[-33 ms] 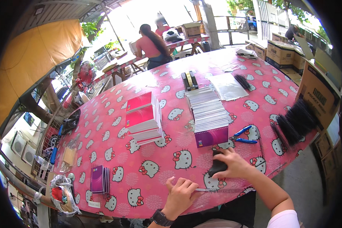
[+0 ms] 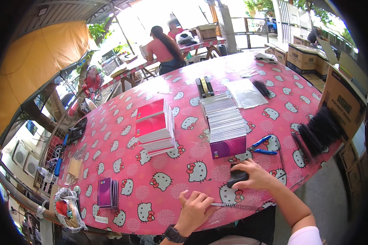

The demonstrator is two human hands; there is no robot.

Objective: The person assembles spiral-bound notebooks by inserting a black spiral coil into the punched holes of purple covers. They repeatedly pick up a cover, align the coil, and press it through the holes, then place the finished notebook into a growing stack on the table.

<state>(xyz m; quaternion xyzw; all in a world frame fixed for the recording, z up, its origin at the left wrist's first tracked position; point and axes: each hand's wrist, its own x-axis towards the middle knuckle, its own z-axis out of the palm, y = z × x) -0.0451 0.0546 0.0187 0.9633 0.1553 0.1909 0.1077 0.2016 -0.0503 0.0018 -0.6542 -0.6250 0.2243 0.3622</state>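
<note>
My left hand (image 2: 194,212) is closed at the near edge of the table, fingers bent over a thin pale strip that is mostly hidden beneath them. A dark spiral binding coil (image 2: 242,207) stretches rightward from that strip. My right hand (image 2: 251,174) curls round a crumpled black piece (image 2: 237,178), perhaps cloth, resting on the table. Just beyond it stands a long row of spiral notebooks (image 2: 228,148) with a purple front cover. Blue-handled pliers (image 2: 264,147) lie to the right of that row.
Red-covered notebooks (image 2: 150,124) are stacked left of centre, purple ones (image 2: 105,192) at near left. Black coils (image 2: 319,128) are heaped by a cardboard box (image 2: 342,100) at right. A tape dispenser (image 2: 204,87) and plastic sheets (image 2: 246,93) lie farther back. Other people sit beyond.
My right hand has shifted slightly to the right and the black piece with it. My left hand stays where it was.
</note>
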